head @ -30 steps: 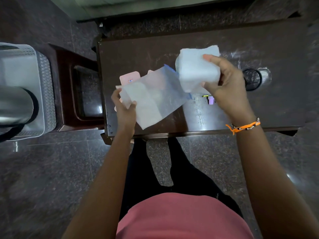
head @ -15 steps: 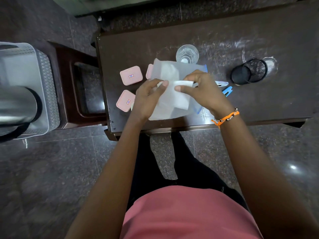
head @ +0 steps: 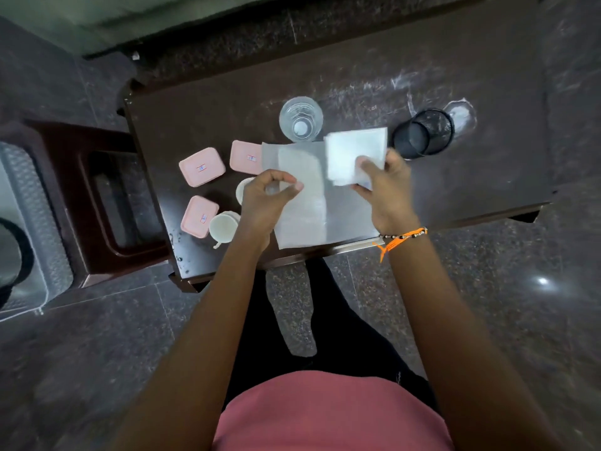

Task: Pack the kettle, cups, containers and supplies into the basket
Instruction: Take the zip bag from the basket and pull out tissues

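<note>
A clear plastic zip bag (head: 320, 206) lies on the dark table (head: 487, 164), and my left hand (head: 270, 196) pinches its left side. My right hand (head: 387, 187) grips a folded white stack of napkins (head: 354, 151) over the bag's upper right corner. Three pink lidded containers (head: 201, 166) (head: 246, 156) (head: 199, 216) sit left of the bag. A white cup (head: 222, 226) stands by the near one; a second white cup (head: 242, 190) is mostly hidden behind my left hand. A clear glass (head: 300, 118) stands behind the bag. The grey basket (head: 42, 229) with the steel kettle (head: 9, 255) is at far left.
A black mesh pen holder (head: 422, 133) lies on its side right of the napkins, next to a white ring mark. A dark brown stool (head: 97, 196) stands between table and basket. My legs are under the table's near edge.
The bag has come down from mid-air to lie on the table. My right hand has drawn the napkin stack out to the bag's upper right, and my left hand has shifted along the bag's left side.
</note>
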`<state>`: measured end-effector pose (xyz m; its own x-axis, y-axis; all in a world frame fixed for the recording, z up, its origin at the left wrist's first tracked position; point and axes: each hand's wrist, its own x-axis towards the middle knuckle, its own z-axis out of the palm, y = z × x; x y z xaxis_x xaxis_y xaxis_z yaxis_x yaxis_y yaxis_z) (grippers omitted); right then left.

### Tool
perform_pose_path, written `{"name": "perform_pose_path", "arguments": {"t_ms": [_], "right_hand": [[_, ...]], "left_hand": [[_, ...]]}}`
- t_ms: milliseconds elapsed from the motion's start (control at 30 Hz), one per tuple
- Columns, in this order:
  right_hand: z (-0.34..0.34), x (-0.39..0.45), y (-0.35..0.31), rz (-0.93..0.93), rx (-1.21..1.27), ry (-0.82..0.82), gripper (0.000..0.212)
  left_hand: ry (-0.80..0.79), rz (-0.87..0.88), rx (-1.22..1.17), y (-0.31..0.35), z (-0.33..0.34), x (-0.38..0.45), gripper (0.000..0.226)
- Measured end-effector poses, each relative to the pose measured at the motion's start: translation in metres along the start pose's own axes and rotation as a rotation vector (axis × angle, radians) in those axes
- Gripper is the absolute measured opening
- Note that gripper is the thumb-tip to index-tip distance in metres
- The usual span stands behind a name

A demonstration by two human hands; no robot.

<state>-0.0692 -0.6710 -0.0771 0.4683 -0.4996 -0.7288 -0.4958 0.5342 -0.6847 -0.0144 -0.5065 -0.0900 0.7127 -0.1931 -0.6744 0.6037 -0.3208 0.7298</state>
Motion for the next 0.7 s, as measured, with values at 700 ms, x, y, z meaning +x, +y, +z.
{"name": "perform_pose_path", "arguments": {"t_ms": [700], "right_hand": [[-0.085, 0.122, -0.034, -0.389, -1.102, 0.465, 0.043]], "left_hand": [[-0.249, -0.180, 0.153, -0.033, 0.024, 0.040, 0.094]]}}
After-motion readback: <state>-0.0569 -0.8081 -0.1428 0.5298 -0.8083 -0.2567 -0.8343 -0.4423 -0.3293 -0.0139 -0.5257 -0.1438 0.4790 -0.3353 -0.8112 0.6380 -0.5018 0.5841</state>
